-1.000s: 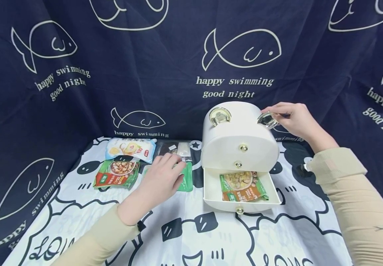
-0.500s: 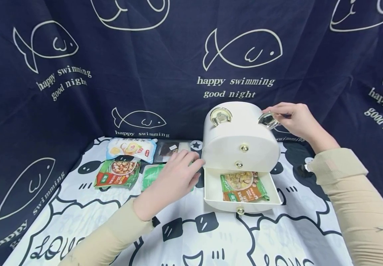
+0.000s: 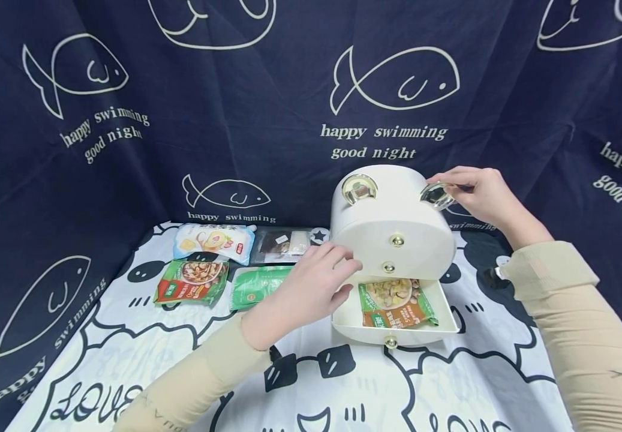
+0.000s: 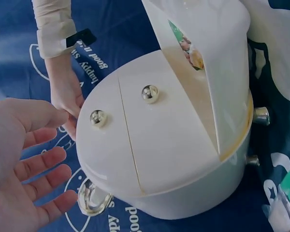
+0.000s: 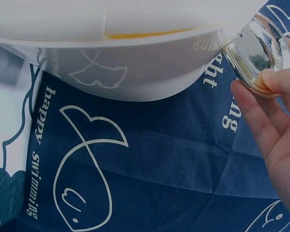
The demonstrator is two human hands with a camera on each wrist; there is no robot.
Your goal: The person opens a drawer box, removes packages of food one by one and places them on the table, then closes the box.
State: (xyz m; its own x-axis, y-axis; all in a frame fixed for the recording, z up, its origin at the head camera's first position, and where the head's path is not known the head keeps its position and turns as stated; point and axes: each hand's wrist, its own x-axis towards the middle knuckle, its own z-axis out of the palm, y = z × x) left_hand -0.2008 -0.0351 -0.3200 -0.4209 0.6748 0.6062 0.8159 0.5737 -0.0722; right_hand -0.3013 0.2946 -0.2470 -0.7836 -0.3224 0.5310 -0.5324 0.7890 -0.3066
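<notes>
A white rounded drawer box point(image 3: 381, 207) with shiny metallic ears stands on the table, its bottom drawer point(image 3: 343, 300) pulled out. Inside that drawer lies a green and orange food packet point(image 3: 394, 303). My right hand point(image 3: 478, 189) pinches the right ear point(image 5: 258, 53) between thumb and fingers. To the left of the drawer hovers my left hand point(image 3: 311, 285), its fingers loosely bent and holding nothing. In the left wrist view those fingers point(image 4: 46, 179) point toward the box front, near the small round knobs point(image 4: 150, 94) of the upper drawers.
Left of the box lie a green packet point(image 3: 257, 285), a red and green packet point(image 3: 192, 282), a white and blue bag point(image 3: 213, 241) and a dark clear-wrapped pack point(image 3: 278, 245). A dark blue fish-print cloth point(image 3: 289, 90) hangs behind the patterned white tablecloth point(image 3: 181, 372).
My left hand has moved right, from over the green packet to beside the box, uncovering that packet. My right hand stays on the ear.
</notes>
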